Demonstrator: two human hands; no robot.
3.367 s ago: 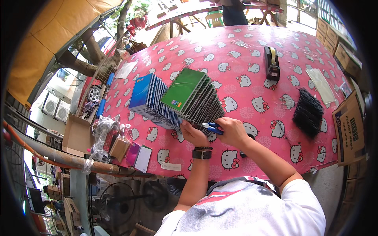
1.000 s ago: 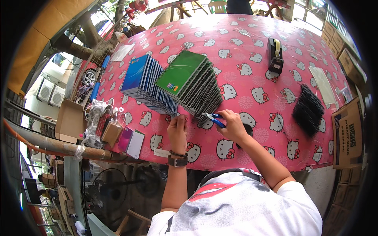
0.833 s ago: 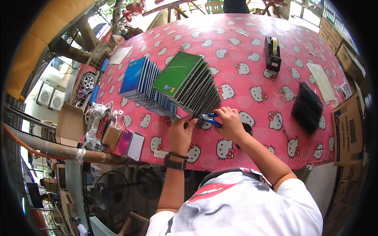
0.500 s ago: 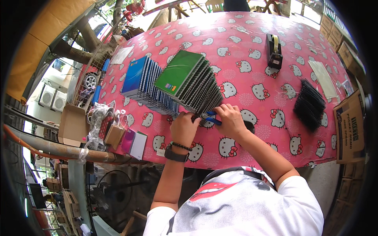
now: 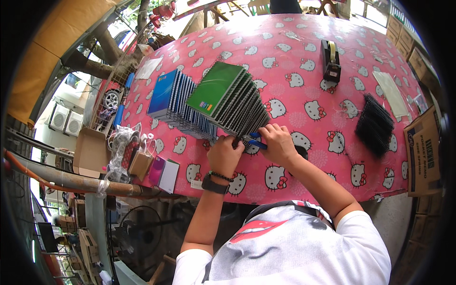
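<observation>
In front of me stands a tall stack of spiral notebooks with a green cover (image 5: 216,88) on top, black coils along its right side. A second stack with a blue cover (image 5: 164,92) is just left of it. My right hand (image 5: 277,144) is closed on blue-handled pliers (image 5: 255,141), whose jaws point left at the near corner of the green stack. My left hand (image 5: 225,154) is closed at that same corner, fingertips beside the jaws. A small dark bit shows at its fingers, too hidden to name.
A tape dispenser (image 5: 330,61) stands at the back right. Black plastic coils (image 5: 375,126) lie in a pile on the right, near a cardboard box (image 5: 424,156). At the left edge are a purple-covered notebook (image 5: 163,173), an open carton (image 5: 90,152) and plastic-wrapped items (image 5: 124,149).
Both hands stay at the corner of the green stack with almost no movement. The whole view has shifted slightly.
</observation>
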